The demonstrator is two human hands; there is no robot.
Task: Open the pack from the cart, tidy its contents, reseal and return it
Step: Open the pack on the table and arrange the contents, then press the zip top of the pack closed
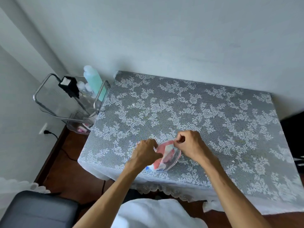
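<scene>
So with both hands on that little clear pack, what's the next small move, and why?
Probably pull its top edges apart. The left hand and right hand both pinch the upper rim of the clear pack, which lies on the lace-covered table with its pink contents inside.

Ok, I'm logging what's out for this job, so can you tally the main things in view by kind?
Clear pack on the table, held by left hand and right hand: 1
Cart: 1
Tall green bottle: 1
Black box: 1
Dark stool: 1
Total: 5
</scene>
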